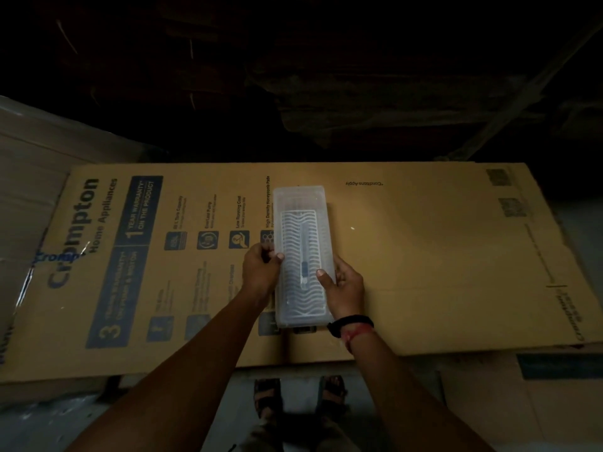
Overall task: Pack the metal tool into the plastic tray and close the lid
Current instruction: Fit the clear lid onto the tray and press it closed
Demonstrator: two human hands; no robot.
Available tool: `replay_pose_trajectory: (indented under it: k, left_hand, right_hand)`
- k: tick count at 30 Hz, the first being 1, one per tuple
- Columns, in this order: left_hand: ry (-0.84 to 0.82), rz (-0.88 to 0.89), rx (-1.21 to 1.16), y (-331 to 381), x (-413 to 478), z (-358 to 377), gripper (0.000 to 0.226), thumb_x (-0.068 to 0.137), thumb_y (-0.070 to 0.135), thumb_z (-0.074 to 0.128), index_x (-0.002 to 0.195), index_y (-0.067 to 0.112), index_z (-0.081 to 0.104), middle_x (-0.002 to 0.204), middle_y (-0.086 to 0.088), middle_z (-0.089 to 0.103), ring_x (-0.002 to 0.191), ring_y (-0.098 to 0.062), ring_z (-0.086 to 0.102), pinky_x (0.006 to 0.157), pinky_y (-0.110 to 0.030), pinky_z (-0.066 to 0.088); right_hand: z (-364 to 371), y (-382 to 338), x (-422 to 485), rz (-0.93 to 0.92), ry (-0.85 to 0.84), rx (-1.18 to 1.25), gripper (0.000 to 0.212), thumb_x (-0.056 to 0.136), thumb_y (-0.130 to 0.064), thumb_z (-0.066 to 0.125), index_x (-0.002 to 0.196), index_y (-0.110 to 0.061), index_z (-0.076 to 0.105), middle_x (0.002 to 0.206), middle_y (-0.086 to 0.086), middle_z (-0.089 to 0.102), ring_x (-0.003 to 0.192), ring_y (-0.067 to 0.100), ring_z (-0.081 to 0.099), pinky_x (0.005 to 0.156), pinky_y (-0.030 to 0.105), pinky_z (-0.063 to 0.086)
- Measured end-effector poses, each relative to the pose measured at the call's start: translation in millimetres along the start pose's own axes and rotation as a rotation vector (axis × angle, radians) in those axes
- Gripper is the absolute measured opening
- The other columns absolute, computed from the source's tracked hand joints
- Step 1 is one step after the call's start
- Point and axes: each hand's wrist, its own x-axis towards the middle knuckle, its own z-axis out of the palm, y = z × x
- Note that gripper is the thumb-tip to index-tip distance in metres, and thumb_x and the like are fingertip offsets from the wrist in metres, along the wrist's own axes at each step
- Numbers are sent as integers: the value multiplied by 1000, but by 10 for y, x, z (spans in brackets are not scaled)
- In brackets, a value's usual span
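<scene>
A long translucent plastic tray (301,203) lies lengthwise on a flattened cardboard box, its clear lid down over it. Through the lid I see a white wavy insert and a slim metal tool (304,256) lying along the middle. My left hand (261,267) grips the tray's left edge, thumb on the lid. My right hand (344,288) holds the right edge nearer to me, thumb pressed on the lid beside the tool.
The printed cardboard sheet (424,256) serves as the work surface and reaches far to both sides. Beyond its far edge everything is dark. More cardboard (522,402) lies low at the right. My sandalled feet (300,396) stand on the floor below the near edge.
</scene>
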Motion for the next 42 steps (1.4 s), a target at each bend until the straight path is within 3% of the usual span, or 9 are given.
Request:
replay_pose_trajectory:
  k: [3,8,14,18,23,28,35,39,42]
  left_hand:
    - [0,46,191,-82,-41,-13,22,95,28,53,85,9,50,75,3,52,71,-15,51,58,-27,38]
    - [52,108,350,-258,-195,32,48,99,43,36,65,10,46,60,-2,48,56,-14,46,50,-27,29]
    - [120,202,310,-340,-260,101,38,100,33,41,76,4,44,60,-1,44,53,-12,43,49,-29,31]
    - [118,228,274,-354,-261,85,32,99,27,44,77,5,42,61,1,43,55,-9,42,45,-14,32]
    - [132,259,329,-429,-282,99,29,99,26,43,80,4,43,61,4,44,54,-8,44,48,-27,29]
    - [201,263,361,-414,-269,127,36,99,30,42,84,0,53,67,-8,54,57,-22,50,52,-29,32]
    - [236,251,429,-409,-264,141,50,99,39,36,69,5,58,69,-20,66,56,-25,54,57,-28,35]
    - [200,271,406,-396,-244,114,50,98,42,34,65,10,53,65,-17,64,57,-29,58,54,-32,42]
    - [197,269,398,-312,-168,55,52,96,48,36,61,11,46,55,-6,51,52,-21,51,48,-27,32]
  right_hand:
    - [-24,38,-18,76,64,-13,25,79,-19,73,103,-16,65,96,9,72,81,20,69,69,32,59]
    - [-63,165,-40,85,122,-87,27,81,-29,71,77,-10,53,67,0,54,59,9,50,45,8,40]
    - [-79,280,-48,-2,153,-86,28,85,-25,68,65,-20,48,60,0,50,56,9,45,49,11,38]
    - [-78,285,-61,-28,145,-91,28,84,-23,69,65,-23,47,58,-4,46,50,0,43,49,10,38]
    - [-77,339,-103,-60,151,-153,33,85,-31,66,64,-20,43,55,-6,41,49,3,36,47,15,34]
    - [-52,290,-110,-90,130,-273,34,91,-31,57,68,-12,42,57,-4,42,50,5,37,44,11,35]
    - [-53,269,-80,-103,104,-286,34,94,-32,53,69,-13,40,58,-5,41,51,6,36,45,12,35]
    - [-64,254,-72,-69,96,-252,36,93,-34,54,65,-16,40,58,-5,41,52,7,38,47,16,35]
    - [-104,187,54,20,99,-175,34,91,-33,58,65,-14,45,61,-3,49,57,9,47,49,16,39]
